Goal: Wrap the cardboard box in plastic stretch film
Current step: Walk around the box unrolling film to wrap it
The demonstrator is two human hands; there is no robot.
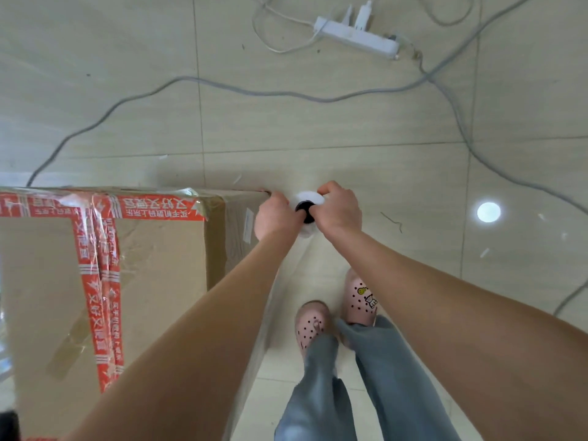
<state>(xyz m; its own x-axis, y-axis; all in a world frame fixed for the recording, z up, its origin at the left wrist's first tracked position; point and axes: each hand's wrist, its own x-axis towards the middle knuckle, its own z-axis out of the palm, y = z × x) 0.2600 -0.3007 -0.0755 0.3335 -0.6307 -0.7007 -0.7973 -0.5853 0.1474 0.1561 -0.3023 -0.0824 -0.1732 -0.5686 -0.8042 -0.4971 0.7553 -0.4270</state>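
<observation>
One cardboard box (159, 265) fills the left and lower left of the frame, crossed by red printed tape strips (95, 297) under clear film. Just beside its upper right corner, at frame centre, stands one roll of stretch film (307, 198), seen end-on with a dark core. Two hands grip it: the left hand (276, 216) curls round its left side, the right hand (339, 211) round its right rim. Below are two pink clogs (313, 323). One white power strip (356, 36) lies at the upper right.
</observation>
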